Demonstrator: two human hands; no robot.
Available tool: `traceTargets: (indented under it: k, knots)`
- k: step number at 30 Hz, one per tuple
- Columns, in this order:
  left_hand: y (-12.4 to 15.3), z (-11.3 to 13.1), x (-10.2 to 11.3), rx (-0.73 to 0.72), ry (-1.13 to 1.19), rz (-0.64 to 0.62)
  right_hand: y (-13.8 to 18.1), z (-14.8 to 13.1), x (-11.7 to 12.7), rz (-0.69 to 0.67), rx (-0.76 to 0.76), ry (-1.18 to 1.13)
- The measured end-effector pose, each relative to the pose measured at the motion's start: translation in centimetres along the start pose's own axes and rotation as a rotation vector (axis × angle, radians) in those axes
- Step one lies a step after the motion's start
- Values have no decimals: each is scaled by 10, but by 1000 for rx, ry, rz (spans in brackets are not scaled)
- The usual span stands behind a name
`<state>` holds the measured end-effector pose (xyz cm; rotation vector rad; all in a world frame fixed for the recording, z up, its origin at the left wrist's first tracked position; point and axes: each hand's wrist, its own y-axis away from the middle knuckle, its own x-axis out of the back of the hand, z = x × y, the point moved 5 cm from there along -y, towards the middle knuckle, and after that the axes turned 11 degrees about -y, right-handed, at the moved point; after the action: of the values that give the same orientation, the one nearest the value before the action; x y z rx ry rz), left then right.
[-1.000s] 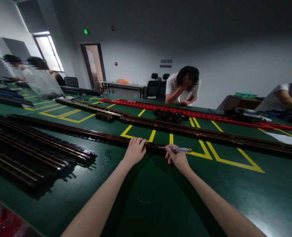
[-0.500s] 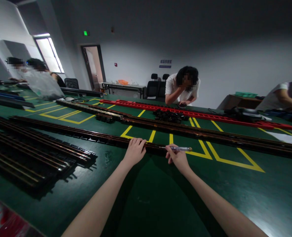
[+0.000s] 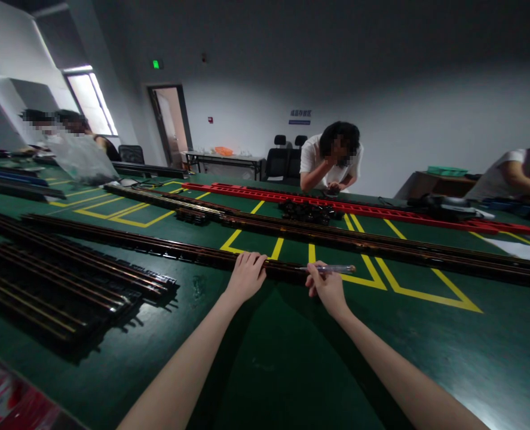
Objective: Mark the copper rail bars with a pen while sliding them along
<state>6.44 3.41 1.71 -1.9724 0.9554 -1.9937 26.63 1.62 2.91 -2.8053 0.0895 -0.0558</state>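
The left hand lies over a dark rail strip on the tabletop (whether its grip closes, I cannot tell); the right hand pinches a clear pen-like tool in its grip, tip at the strip; a red ladder-like frame lies beyond.

Dim interior; the upper wall falls to deep grey. Daylight shows at the left window; an exit sign glows green. Pale glare marks the lower-right worktop, with soft shadows beneath both forearms. Wide-angle stretch slants the outer edges; wall lettering is soft, dark rails lose detail.
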Motion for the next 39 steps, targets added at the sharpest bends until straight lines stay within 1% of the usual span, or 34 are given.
traceTargets:
  k: [5, 14, 26, 32, 35, 39]
  knots:
    - [-1, 1, 0, 4, 2, -15, 0, -1, -1, -21, 1, -9]
    - [-1, 1, 1, 8, -7, -2, -3, 10, 1, -78, -27, 4]
    - [-1, 1, 1, 12, -25, -23, -4, 11, 0, -102, -36, 22]
    - [-1, 1, 1, 13, -25, -24, -3, 9, -1, -88, -44, 19]
    - [-1, 1, 2, 12, -23, -23, -2, 4, -1, -48, -28, 14]
    - [-1, 1, 2, 10, -18, -29, 0, 2, 0, 2, -28, -63]
